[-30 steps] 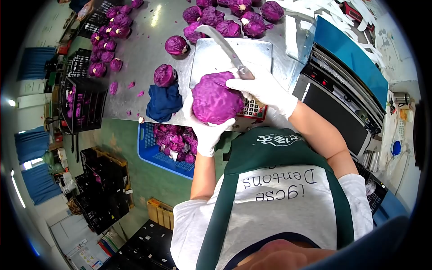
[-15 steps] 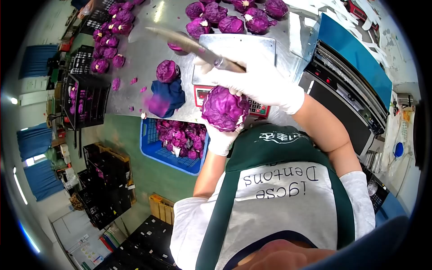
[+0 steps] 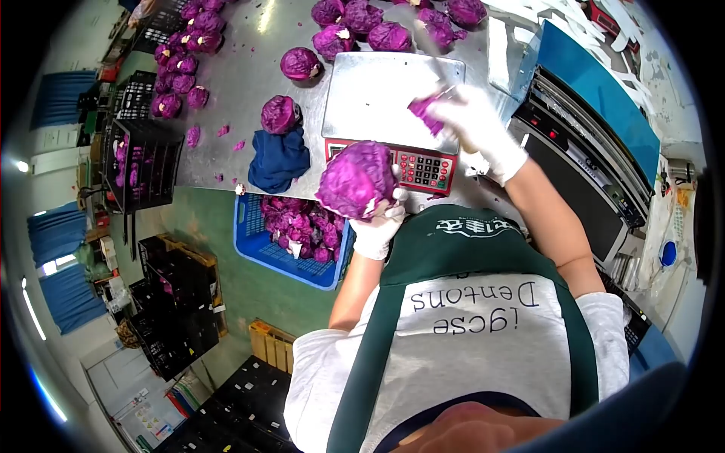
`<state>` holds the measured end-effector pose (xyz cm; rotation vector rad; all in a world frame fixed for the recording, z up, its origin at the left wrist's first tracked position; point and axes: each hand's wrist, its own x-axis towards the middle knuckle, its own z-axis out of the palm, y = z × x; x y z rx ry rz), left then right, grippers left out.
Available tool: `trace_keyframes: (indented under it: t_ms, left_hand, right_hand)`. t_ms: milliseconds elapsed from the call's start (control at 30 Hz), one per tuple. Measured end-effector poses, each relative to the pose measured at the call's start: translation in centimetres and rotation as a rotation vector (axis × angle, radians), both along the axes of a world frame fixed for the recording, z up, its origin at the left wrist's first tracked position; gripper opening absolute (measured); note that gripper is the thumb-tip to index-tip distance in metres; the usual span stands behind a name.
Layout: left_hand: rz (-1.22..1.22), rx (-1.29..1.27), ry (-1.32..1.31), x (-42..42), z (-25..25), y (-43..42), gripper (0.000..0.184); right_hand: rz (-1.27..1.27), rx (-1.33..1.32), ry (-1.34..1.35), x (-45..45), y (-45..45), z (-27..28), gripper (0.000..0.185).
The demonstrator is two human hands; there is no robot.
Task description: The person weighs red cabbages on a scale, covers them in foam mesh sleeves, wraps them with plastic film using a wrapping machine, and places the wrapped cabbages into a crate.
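Note:
My left hand (image 3: 380,230), in a white glove, holds a red cabbage (image 3: 356,181) from below, fingers curled around its side, just in front of the scale. Also gloved in white, my right hand (image 3: 477,128) grips a knife (image 3: 432,49), whose blade is blurred and points away from me. A torn purple cabbage leaf (image 3: 427,115) hangs at the fingers of that same hand, over the right part of the scale's plate (image 3: 370,94). The scale's red keypad panel (image 3: 424,172) shows beside the cabbage, which covers part of it.
A cabbage (image 3: 280,115) rests by a dark blue cloth (image 3: 278,160) on the metal table (image 3: 242,83). More cabbages (image 3: 390,36) lie at the back and left. A blue crate (image 3: 287,277) of leaves stands below the table edge. At right is a black and blue machine (image 3: 581,143).
My right hand has moved right, off the cabbage, and the knife has swung from pointing left to pointing away. A leaf now shows at that hand. The blurred purple piece by the cloth is gone.

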<state>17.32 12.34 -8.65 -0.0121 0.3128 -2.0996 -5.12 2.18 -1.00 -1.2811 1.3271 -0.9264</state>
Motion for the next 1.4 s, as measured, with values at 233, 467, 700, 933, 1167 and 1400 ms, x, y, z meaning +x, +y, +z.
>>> trace_keyframes:
  t_ms: [233,467,700,933,1167,1400]
  left_hand:
    - [-0.054,-0.056,0.273,0.2,1.7,-0.6,0.081]
    - [-0.06,0.033,0.206,-1.1,1.0,-0.3,0.074]
    - [0.122,-0.007,-0.727,1.2,0.5,-4.4,0.083]
    - [0.294,-0.575,-1.869,-1.7,0.8,-10.6,0.075]
    - [0.445,-0.478,-2.176,-3.2,-2.4,-13.1,0.078]
    - [0.35,-0.387,-2.163,-2.2,-1.8,-12.2,0.072]
  right_hand:
    - [-0.086,-0.264,-0.509,1.0,-0.7,6.7,0.026]
    - [0.229,0.073,-0.119,5.1,0.9,3.1,0.043]
    - [-0.389,-0.089,0.408,-4.9,-1.4,-12.8,0.066]
    - [-0.219,-0.143,0.665,-6.8,-4.0,-14.7,0.066]
    - [0.261,0.354,1.091,-9.9,-13.2,-12.4,0.041]
    - [0.239,0.497,1.328,-11.9,-14.4,-15.0,0.041]
